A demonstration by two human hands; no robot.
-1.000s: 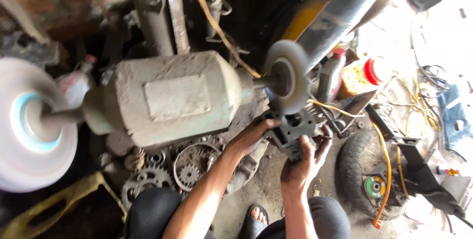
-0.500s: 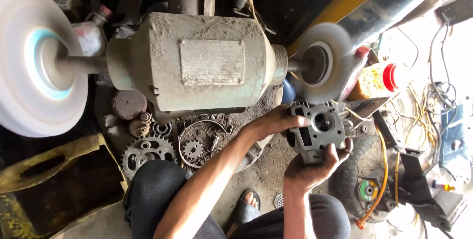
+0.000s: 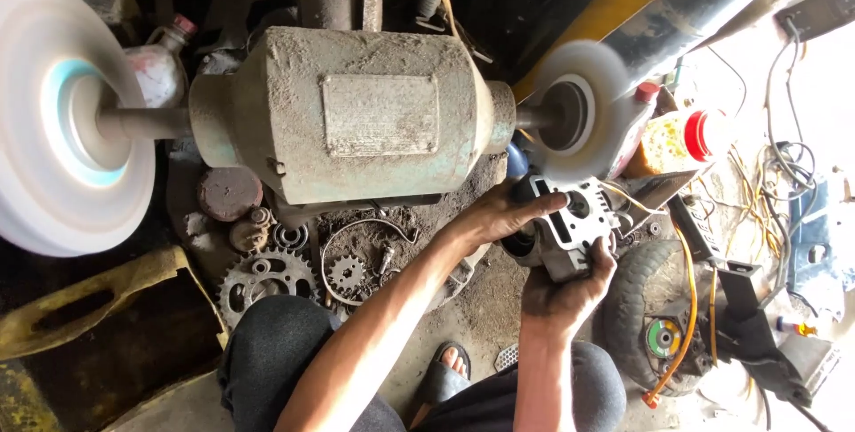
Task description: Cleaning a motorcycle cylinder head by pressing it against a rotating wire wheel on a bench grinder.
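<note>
A grey cast-metal engine part (image 3: 570,227) with round bores is held in both hands just below the small spinning buffing wheel (image 3: 574,120). My left hand (image 3: 499,216) grips its left side from above. My right hand (image 3: 563,294) cups it from underneath. The wheel sits on the right shaft of a dusty green bench grinder motor (image 3: 356,116). A large white buffing wheel (image 3: 58,120) spins on the left shaft.
Sprockets and gears (image 3: 263,276) lie on the dirty floor below the motor. A small tyre (image 3: 655,307) with an orange cable is at the right. An orange jar with a red lid (image 3: 681,140) stands behind the small wheel. My sandalled foot (image 3: 450,365) is below.
The view has shifted so the motor sits more central. Both hands have lifted the metal part closer under the small wheel.
</note>
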